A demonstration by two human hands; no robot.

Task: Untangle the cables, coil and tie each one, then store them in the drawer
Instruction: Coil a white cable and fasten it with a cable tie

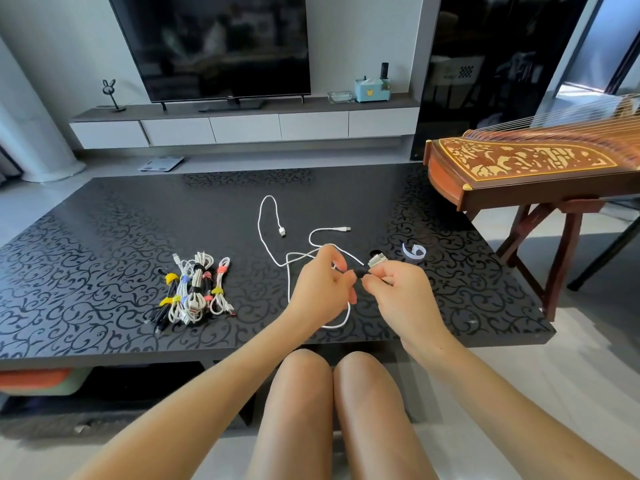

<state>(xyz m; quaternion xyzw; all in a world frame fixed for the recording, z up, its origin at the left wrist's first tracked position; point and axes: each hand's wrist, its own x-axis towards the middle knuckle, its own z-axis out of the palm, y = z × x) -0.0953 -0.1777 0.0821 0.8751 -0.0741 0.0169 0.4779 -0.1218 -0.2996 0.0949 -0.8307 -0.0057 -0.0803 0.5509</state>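
Note:
A small coiled white cable (375, 262) with a black tie strap (360, 272) around it is held above the table's near middle. My right hand (396, 289) grips the coil. My left hand (323, 282) pinches the black strap's end between thumb and finger. A loose white cable (268, 251) lies spread on the black patterned table (104, 237) behind and under my hands, its two plugs lying apart. A pile of coiled, tied cables (195, 289) with yellow, blue, black and pink ties lies to the left.
A pale blue tie strap (415, 251) lies curled right of my hands. A wooden zither on a stand (519, 168) is at the right. A TV cabinet with white drawers (242, 128) runs along the far wall. My knees are below the table's front edge.

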